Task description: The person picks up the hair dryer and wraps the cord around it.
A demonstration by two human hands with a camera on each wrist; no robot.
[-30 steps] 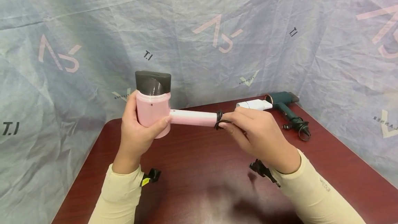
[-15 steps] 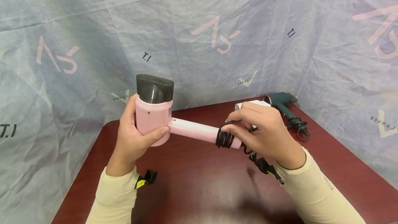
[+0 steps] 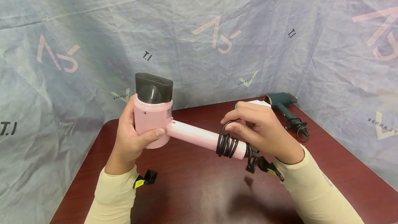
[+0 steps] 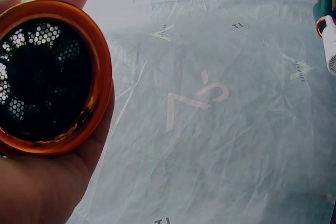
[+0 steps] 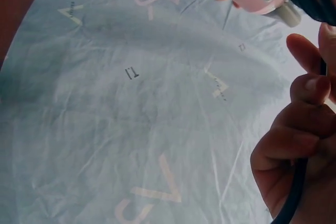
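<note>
My left hand (image 3: 129,137) grips the pink barrel of a hair dryer (image 3: 152,118) and holds it above the table. A black nozzle (image 3: 153,87) tops the barrel, and the handle slants down to the right. The left wrist view shows the orange-rimmed rear grille (image 4: 47,77) facing the camera. Several turns of black cord (image 3: 227,146) wrap the handle near its end. With curled fingers, my right hand (image 3: 258,127) pinches a loop of that cord just above the handle; in the right wrist view the cord (image 5: 296,192) runs through the palm.
A dark green hair dryer (image 3: 284,104), its cord bundled around the handle, lies at the back right of the dark red table (image 3: 192,182). Next to it is a white dryer (image 3: 258,102), mostly hidden behind my right hand. Grey printed sheets (image 3: 186,44) hang around the table.
The handle has tilted down at its right end, bringing the wound cord into sight. My right hand has shifted slightly up and right of the windings, drawing a loop of cord above them.
</note>
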